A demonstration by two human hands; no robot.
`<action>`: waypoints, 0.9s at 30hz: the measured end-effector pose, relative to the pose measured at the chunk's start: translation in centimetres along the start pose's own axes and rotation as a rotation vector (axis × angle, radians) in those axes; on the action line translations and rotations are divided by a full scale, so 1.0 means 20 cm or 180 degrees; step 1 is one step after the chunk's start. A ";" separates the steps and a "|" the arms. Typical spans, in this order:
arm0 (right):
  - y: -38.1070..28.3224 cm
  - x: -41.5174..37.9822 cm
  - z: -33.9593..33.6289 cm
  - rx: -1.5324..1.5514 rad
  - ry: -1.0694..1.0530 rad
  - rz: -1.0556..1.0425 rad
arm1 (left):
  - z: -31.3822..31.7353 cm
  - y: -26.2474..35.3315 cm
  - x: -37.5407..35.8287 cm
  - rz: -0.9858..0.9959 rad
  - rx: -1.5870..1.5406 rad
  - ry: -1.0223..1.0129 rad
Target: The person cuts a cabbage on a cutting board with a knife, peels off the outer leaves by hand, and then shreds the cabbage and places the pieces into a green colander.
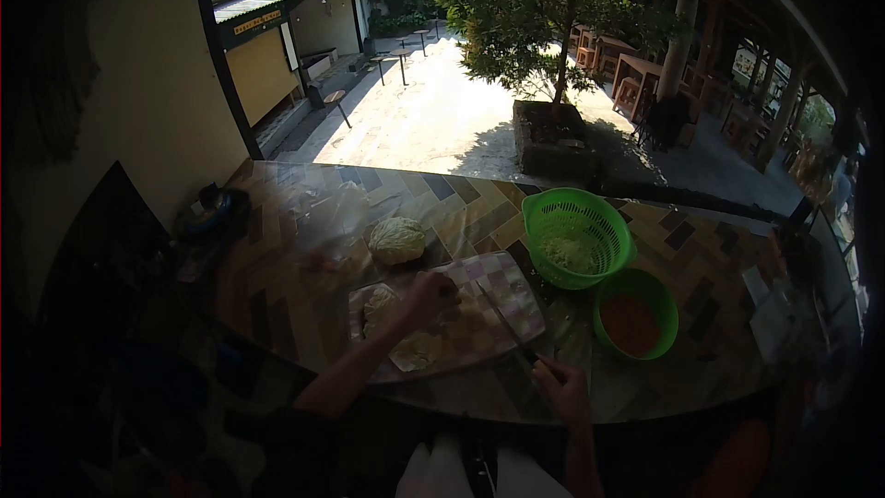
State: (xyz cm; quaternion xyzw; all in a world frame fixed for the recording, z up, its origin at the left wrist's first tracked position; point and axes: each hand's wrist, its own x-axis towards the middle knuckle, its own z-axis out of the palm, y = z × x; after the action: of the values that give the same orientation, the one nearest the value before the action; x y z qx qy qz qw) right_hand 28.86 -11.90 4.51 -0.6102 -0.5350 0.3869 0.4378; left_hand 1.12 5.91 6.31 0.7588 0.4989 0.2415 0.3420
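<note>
My right hand (564, 389) grips the handle of a kitchen knife (502, 315), its blade pointing up and left over the board. Above the middle of the pink-and-white checked cutting board (521, 300) is my left hand (431, 299), its fingers curled closed; what they hold, if anything, is too dark to make out. A cut piece of cabbage (380, 302) lies on the board, partly hidden by my left forearm. Nearer to me on the board is a loose cabbage leaf (417, 351). A whole pale cabbage (396, 240) sits just behind the board.
A green colander (537, 238) with pale shreds stands behind the board's right end. Beside it, a green bowl (670, 318) contains something orange. Clear plastic (332, 217) lies at the back left. Dark objects (214, 212) sit against the left wall. The patterned table (470, 207) has a curved front edge.
</note>
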 end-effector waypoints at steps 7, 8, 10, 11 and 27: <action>-0.07 0.00 0.03 0.0016 -0.0116 0.0196 | 0.07 -0.01 -0.11 0.0636 0.0334 0.0219; -0.07 0.00 0.03 0.0021 -0.0103 0.0107 | 0.07 -0.01 -0.11 0.0650 0.0435 0.0232; -0.06 0.01 0.03 -0.0030 -0.0116 0.0088 | 0.02 0.04 -0.14 0.0675 0.0639 0.0260; -0.06 0.01 0.03 -0.0054 -0.0125 0.0079 | 0.01 0.06 -0.15 0.0568 0.0564 0.0194; -0.03 -0.01 0.04 -0.0021 -0.0076 0.0117 | 0.07 0.02 -0.14 0.1209 0.0271 0.0155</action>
State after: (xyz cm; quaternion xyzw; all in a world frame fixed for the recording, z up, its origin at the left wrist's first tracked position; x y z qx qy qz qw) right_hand 27.93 -12.05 4.83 -0.6167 -0.5302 0.4003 0.4223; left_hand 1.31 2.81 5.65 0.8471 0.3646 0.2986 0.2457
